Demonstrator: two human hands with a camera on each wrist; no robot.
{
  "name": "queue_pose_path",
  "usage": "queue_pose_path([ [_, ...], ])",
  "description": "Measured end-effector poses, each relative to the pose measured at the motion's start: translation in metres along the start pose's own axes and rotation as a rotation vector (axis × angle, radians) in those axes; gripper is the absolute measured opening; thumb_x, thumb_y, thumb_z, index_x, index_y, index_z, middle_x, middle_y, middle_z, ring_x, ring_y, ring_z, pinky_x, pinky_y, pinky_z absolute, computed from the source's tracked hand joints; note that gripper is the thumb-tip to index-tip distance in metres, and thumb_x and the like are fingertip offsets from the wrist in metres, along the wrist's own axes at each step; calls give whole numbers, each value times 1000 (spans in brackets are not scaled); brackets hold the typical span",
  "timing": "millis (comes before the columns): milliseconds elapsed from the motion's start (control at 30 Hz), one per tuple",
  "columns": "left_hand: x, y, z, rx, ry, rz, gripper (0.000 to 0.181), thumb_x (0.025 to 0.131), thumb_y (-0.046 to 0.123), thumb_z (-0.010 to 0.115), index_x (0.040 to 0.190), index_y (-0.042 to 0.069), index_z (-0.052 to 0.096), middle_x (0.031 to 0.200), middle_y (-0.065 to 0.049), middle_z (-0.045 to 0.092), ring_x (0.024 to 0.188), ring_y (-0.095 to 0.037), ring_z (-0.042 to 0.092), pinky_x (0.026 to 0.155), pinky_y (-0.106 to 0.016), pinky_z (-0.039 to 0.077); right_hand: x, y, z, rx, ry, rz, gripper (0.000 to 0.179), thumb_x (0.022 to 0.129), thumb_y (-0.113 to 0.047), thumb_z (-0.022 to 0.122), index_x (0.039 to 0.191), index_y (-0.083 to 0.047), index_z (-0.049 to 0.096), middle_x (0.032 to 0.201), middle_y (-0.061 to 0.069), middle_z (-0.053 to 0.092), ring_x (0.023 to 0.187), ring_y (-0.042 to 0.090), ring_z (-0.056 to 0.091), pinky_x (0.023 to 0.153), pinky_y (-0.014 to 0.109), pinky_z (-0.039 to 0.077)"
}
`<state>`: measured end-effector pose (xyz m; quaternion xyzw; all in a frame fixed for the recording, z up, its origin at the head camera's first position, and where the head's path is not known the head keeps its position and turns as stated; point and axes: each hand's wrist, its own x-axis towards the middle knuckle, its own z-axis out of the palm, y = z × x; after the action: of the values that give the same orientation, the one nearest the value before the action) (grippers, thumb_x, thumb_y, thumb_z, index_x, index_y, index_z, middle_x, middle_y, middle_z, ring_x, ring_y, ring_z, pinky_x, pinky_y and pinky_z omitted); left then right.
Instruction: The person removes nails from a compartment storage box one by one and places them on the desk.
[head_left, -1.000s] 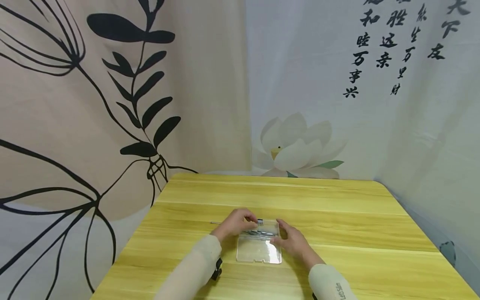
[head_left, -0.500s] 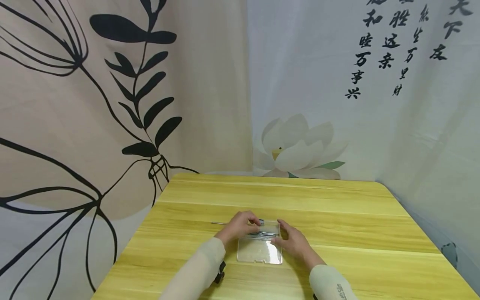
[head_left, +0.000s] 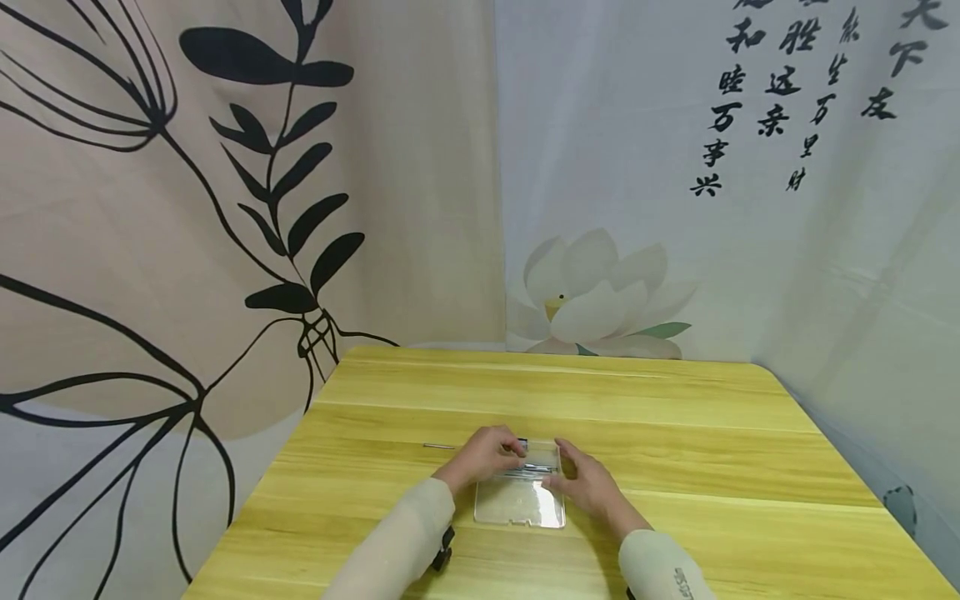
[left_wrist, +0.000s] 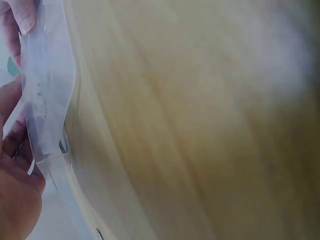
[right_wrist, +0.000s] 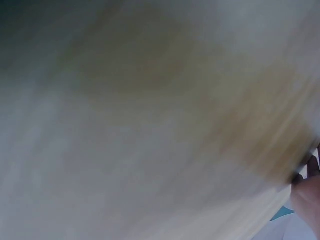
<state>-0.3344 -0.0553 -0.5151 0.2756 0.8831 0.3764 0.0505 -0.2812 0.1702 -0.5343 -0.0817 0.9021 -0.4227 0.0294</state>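
A clear plastic case (head_left: pixel 519 502) lies opened out on the table, its lid half nearer the person. Several slim metal rods (head_left: pixel 536 469) lie across its middle, and a small dark-blue piece (head_left: pixel 523 443) shows at its far edge. My left hand (head_left: pixel 487 454) is over the case's left part with bent fingers close together; I cannot tell whether they pinch a rod. In the left wrist view the left hand (left_wrist: pixel 19 195) is beside the upright-looking case wall (left_wrist: pixel 50 85). My right hand (head_left: pixel 588 483) holds the case's right edge between thumb and fingers.
Another thin metal rod (head_left: pixel 438 446) lies on the wooden table (head_left: pixel 675 417), left of the case behind the left wrist. Patterned curtains (head_left: pixel 420 167) hang behind the table. A dark strap piece (head_left: pixel 443 550) sits at the left sleeve.
My left hand has shifted slightly right over the case, covering more of its far part. The right hand stays at the case's right edge. The view has tilted very slightly.
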Motion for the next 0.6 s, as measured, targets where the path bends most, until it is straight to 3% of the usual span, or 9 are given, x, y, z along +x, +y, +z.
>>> queue_pose_path([
  [600, 3, -5, 2, 116, -28, 85, 5, 87, 14, 77, 91, 12, 79, 88, 10, 65, 84, -4, 57, 80, -24, 48, 0, 0, 0, 9, -5, 4, 78, 89, -37, 75, 153, -12, 37, 148, 18, 47, 138, 46, 35, 108, 64, 26],
])
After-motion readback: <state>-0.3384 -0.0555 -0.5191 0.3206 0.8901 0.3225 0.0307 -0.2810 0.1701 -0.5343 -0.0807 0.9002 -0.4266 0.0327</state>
